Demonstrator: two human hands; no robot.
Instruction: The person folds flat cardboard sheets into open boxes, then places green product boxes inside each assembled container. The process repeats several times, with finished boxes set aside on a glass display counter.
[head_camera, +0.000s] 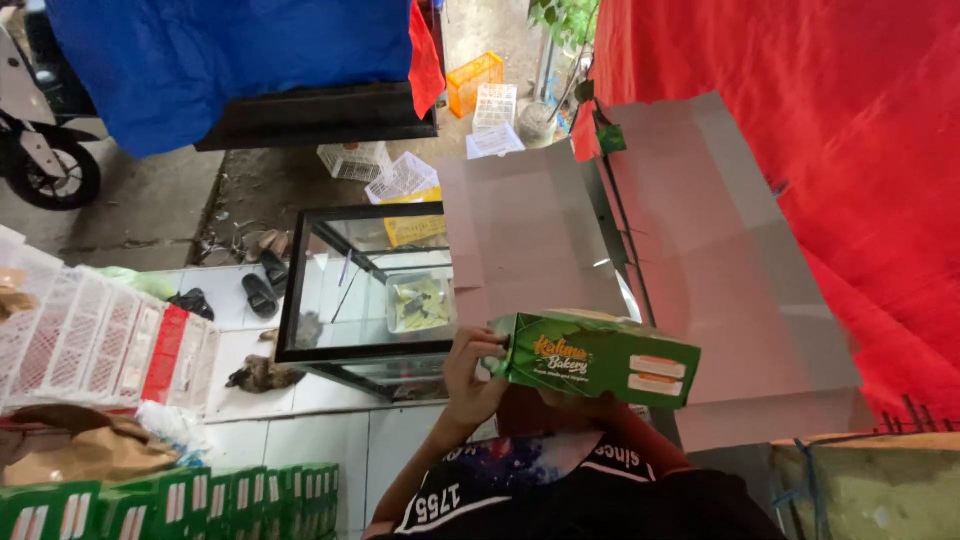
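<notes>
I hold a long green cardboard box (600, 358) with a printed front in front of my chest, roughly level. My left hand (470, 372) grips its left end, fingers curled over the edge. My right hand (560, 408) sits under the box's middle, mostly hidden by it, and seems to support it from below. My black shirt fills the bottom of the view. Flat grey cardboard sheets (530, 235) lie just beyond the box.
A glass display case (300, 290) stands on the tiled floor ahead. White plastic crates (90, 340) and a row of green boxes (200, 500) are at the left. A red tarp (820, 130) hangs on the right and a blue tarp (200, 60) at the top. Sandals (260, 292) lie by the case.
</notes>
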